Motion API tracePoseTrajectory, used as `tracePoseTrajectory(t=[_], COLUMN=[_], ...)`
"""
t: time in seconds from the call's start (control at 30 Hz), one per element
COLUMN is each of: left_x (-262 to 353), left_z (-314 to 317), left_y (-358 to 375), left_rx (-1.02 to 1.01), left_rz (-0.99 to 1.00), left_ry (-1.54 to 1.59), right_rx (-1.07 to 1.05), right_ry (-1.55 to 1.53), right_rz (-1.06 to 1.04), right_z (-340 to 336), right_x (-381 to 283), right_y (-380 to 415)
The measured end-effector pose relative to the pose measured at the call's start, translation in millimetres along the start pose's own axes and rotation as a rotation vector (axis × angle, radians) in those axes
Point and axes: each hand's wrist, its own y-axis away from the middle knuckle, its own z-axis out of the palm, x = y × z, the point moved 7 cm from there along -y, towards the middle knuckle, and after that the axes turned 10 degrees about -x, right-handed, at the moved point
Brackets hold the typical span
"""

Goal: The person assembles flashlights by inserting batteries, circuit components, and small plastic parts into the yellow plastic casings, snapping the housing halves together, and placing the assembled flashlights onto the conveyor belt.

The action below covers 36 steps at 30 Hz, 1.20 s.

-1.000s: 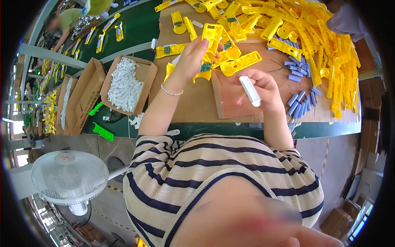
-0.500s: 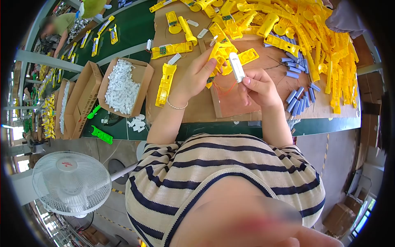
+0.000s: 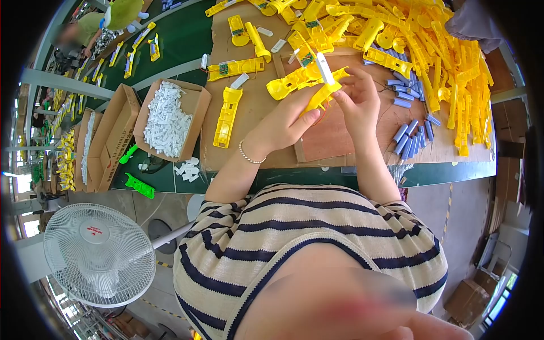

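My left hand [image 3: 289,122] is closed around a yellow plastic casing [image 3: 321,97]. A white plastic piece [image 3: 324,69] stands up from the casing's far side. My right hand [image 3: 361,105] has its thumb and fingertips at the casing's right end, pinching it. Thin red wires [image 3: 323,115] hang just below, between the hands. Another yellow casing part [image 3: 292,83] juts out beyond my left hand; whether it joins the held one is hidden.
Yellow casings [image 3: 419,51] are heaped at the back right, beside blue cylindrical cells [image 3: 409,139]. A carton of white pieces [image 3: 170,122] stands left. Below lies a green casing [image 3: 139,186]; a fan [image 3: 99,255] stands nearby. Another person [image 3: 85,31] is at far left.
The white piece has gone from my right fingers to standing at the yellow casing. My left hand has turned the casing and moved right; my right fingers have shifted up onto it.
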Motion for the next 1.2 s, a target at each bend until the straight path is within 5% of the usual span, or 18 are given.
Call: tracePoseTrajectory(t=[0.1,0.2,0.3,0.5,0.6,0.83,0.97,1.2], left_x=[8.5,10.9,5.7,42.9,9.0,9.6,-24.0,-41.0], left_z=[-3.1,-6.6,-9.5,-25.1,-36.4,-37.1,-5.9,-4.2], left_y=[-1.9,-3.9,-1.2,6.5,13.8,18.6,5.9,-2.3], left_rx=[0.049,0.125,0.295,0.314,0.353,0.521,0.216,0.245], left_rz=[0.105,-0.013,0.004,0.134,0.020,0.156,-0.090,-0.068], left_ry=[-0.240,-0.345,-0.148,-0.330,-0.123,0.020,0.577,0.791], right_rx=[-0.225,-0.303,-0.276,-0.427,-0.464,-0.423,-0.427,-0.472], right_ry=[-0.340,-0.489,-0.410,-0.333,-0.343,-0.407,-0.519,-0.642], right_rz=[0.040,-0.029,0.108,0.138,0.176,0.224,0.103,0.199], right_z=[16.5,28.2,29.6,24.2,26.9,25.7,21.4,29.2], right_x=[1.6,-10.4,-8.0,-13.9,-15.6,-15.0,-4.3,3.4], right_y=[2.3,3.7,3.9,2.5,4.9,8.0,3.0,5.4])
